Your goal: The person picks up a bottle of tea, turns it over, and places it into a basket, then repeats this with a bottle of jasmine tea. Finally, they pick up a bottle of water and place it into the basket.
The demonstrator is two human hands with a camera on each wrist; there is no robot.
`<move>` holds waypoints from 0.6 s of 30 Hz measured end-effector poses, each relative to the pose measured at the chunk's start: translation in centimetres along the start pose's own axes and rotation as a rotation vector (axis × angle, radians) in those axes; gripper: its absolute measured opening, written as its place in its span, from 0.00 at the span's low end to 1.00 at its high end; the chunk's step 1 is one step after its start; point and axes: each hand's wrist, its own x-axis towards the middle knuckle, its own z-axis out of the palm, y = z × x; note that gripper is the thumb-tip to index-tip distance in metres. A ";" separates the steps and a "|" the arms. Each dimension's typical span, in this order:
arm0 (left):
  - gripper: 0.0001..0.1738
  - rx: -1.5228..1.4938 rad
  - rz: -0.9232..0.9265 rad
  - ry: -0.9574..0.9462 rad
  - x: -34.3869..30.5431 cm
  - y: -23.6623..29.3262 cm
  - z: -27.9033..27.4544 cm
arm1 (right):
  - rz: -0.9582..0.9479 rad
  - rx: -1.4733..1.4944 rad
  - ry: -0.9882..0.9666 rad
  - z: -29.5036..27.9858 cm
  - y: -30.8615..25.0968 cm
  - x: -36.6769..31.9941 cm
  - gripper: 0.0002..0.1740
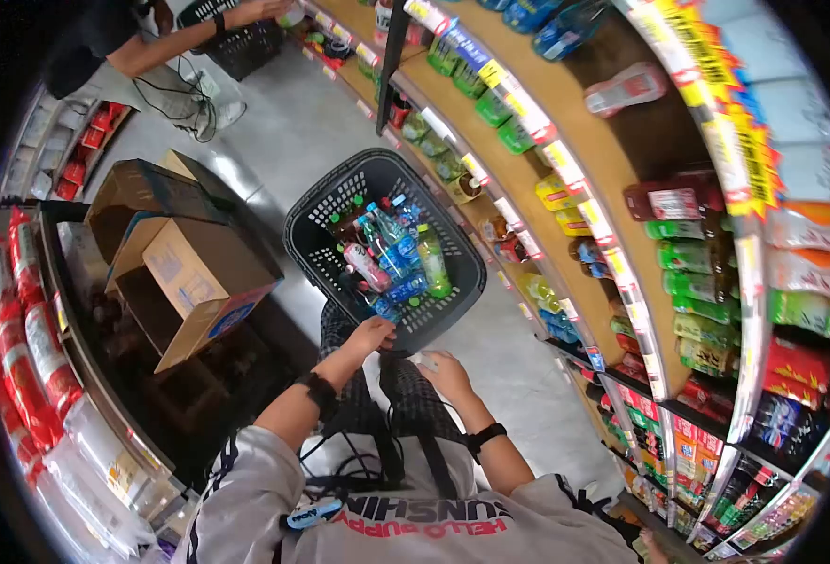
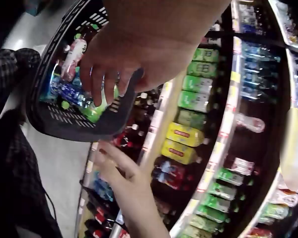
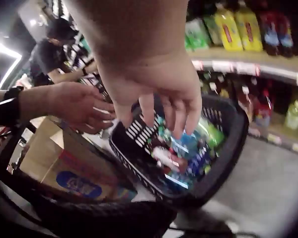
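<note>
A black shopping basket in front of the person's legs holds several drink bottles. Among them are a yellow-green bottle, a pink bottle with a pale label and clear blue-labelled bottles. The left hand is at the basket's near rim, its fingers loosely bent and overlapping the basket in the left wrist view. Just right of it, the right hand hangs near the basket's near corner with relaxed fingers. Nothing shows in its grasp in the right wrist view, where the fingers point down.
Shelves of bottles curve along the right side. To the left are an open cardboard box and a rack of red packages. Another person stands at the upper left beside a second basket. Dark cables hang at the waist.
</note>
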 end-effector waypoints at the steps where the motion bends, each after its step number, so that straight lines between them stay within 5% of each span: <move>1: 0.16 0.022 -0.036 0.006 2.5 -0.8 -0.7 | 0.103 0.052 -0.064 1.5 1.6 1.0 0.16; 2: 0.15 -0.006 -0.011 0.024 5.6 -1.9 -1.1 | 0.174 0.025 -0.168 2.6 3.4 2.8 0.17; 5: 0.15 0.161 -0.109 0.032 13.0 -1.9 -1.8 | 0.290 0.117 0.087 7.0 10.8 8.3 0.20; 7: 0.17 0.230 -0.006 0.069 18.6 -2.5 -0.8 | 0.282 0.112 0.295 7.6 12.4 12.5 0.23; 11: 0.23 0.395 0.234 0.158 29.2 -5.7 0.3 | 0.209 -0.110 0.379 7.4 15.0 22.3 0.39; 14: 0.27 -0.071 0.120 0.018 31.2 -4.3 2.1 | 0.258 -0.110 0.351 7.6 15.9 27.1 0.38; 17: 0.30 -0.223 -0.008 -0.038 24.9 1.4 3.9 | 0.454 -0.093 0.151 7.9 16.0 28.2 0.24; 18: 0.34 -0.126 0.045 -0.236 25.4 0.2 2.9 | 0.348 -0.130 0.267 8.5 16.4 27.6 0.16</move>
